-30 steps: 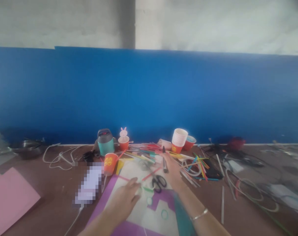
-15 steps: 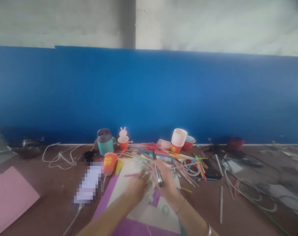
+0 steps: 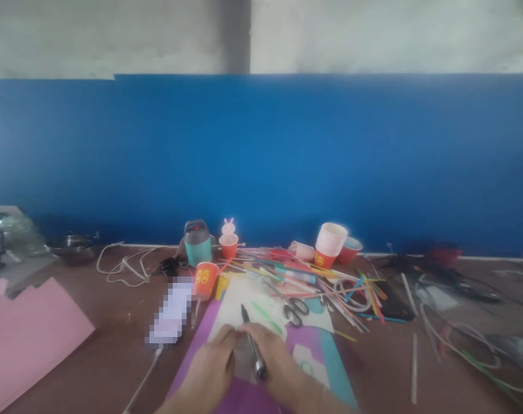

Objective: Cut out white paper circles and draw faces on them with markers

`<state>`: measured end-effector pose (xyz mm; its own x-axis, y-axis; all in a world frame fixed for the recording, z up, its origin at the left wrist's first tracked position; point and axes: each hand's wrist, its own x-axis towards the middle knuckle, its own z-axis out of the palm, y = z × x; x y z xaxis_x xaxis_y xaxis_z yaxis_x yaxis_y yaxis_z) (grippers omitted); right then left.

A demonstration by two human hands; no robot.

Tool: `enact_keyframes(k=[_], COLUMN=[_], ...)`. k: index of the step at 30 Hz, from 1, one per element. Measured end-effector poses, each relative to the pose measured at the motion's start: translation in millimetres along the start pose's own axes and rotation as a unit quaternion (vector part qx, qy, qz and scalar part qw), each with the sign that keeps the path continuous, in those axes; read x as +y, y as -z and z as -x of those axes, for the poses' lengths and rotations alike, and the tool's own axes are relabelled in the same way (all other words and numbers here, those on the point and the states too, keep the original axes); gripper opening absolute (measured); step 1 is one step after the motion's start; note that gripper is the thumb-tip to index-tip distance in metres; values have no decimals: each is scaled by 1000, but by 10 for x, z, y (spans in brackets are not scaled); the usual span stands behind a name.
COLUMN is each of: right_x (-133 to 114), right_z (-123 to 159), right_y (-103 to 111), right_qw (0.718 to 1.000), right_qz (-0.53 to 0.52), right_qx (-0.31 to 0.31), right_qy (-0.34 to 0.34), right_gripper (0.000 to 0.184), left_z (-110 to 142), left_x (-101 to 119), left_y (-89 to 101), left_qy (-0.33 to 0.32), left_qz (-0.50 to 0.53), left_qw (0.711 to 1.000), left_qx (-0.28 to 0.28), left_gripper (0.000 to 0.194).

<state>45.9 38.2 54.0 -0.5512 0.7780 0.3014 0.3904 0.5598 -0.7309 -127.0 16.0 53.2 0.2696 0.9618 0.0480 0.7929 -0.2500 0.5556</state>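
Note:
My right hand [image 3: 274, 353] is closed around a black pen [image 3: 255, 348] with a silver end, its dark tip pointing up and away from me. Close against it, fingers bent together, is my left hand [image 3: 213, 356]; what it pinches, if anything, is hidden. Both hands are over white paper [image 3: 239, 296] lying on purple sheets [image 3: 201, 328]. Beyond the right hand, black-handled scissors [image 3: 296, 312] rest on the paper. A green strip [image 3: 263, 313] lies nearer the hands, and a cut white piece with a green ring [image 3: 310, 365] is to the right.
Coloured sticks and straws [image 3: 347, 293] are heaped at the back right beside stacked paper cups [image 3: 331, 241]. A red cup [image 3: 206, 282], a teal flask [image 3: 198, 244] and a phone [image 3: 170, 313] stand or lie left of the paper. Pink sheets [image 3: 32, 339] are at far left; cables [image 3: 451, 339] at right.
Both hands have drawn back toward me and come together, the pen still in the right one. The scissors and green strip now show clearly. The scene has shifted right in the view.

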Motion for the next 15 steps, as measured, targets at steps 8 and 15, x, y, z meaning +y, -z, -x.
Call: enact_keyframes(k=[8,15], right_x=[171,293], right_z=[-36,-175], right_y=[127,155], right_qw=[998,991], right_qz=[36,120], right_qx=[9,11], right_qy=[-49,-52], right_gripper=[65,62], left_z=[18,18], left_x=[-88,-134], left_y=[-37,-73], left_qy=[-29,-79], left_qz=[-104,-97], left_qw=[992,989], left_qx=[-69,-77], left_gripper=[45,48])
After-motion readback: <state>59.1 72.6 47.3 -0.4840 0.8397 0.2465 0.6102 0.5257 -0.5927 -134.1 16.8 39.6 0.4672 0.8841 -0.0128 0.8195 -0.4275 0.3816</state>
